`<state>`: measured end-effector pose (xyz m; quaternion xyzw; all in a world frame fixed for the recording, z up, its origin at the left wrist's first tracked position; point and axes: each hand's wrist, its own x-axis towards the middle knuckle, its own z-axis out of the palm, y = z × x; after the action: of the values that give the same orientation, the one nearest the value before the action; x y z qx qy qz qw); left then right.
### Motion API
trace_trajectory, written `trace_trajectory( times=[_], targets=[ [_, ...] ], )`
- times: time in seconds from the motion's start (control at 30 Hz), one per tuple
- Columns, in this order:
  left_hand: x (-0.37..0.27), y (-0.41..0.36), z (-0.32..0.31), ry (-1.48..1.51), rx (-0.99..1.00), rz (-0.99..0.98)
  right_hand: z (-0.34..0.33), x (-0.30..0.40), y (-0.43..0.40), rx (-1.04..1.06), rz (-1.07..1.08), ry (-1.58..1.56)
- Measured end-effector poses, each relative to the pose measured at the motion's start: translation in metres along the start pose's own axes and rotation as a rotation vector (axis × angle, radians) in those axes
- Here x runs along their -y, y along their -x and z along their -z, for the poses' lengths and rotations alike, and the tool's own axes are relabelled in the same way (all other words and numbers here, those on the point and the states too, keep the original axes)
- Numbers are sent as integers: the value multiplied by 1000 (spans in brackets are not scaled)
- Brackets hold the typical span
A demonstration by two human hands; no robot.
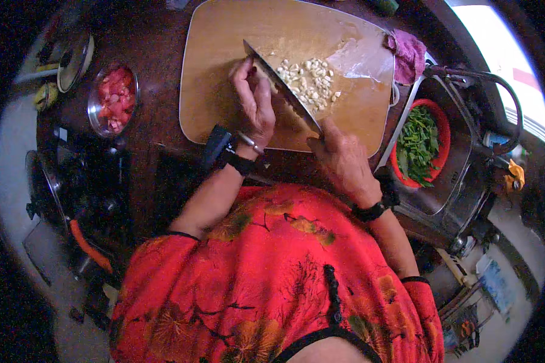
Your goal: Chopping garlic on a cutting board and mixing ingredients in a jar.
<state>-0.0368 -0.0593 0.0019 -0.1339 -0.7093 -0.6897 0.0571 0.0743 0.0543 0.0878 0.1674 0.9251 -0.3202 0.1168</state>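
A kitchen knife is in my right hand, which is closed round its handle at the near edge of a wooden cutting board. The blade slants up and to the left over the board. My left hand is at the blade's left side, with thumb and fingers near its far end; whether they pinch the blade or something small cannot be told. Chopped pale pieces, like garlic, lie in a loose pile just right of the blade. Wet smears mark the board behind the pile.
Left stands a metal bowl of red cut pieces, near a glass lid and a dark stove with a pan. Right, a red basin of leafy greens sits in the sink below a faucet. A purple cloth touches the board's right corner.
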Motion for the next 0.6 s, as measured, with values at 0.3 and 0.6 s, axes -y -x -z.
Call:
trace_trajectory(
  times=[0.3,0.6],
  targets=[
    [13,-5,5,-207,115,-144,17,-6,-11,-55,39,-77],
    [15,-7,2,-217,149,-172,11,-24,-26,-162,63,36]
  ],
)
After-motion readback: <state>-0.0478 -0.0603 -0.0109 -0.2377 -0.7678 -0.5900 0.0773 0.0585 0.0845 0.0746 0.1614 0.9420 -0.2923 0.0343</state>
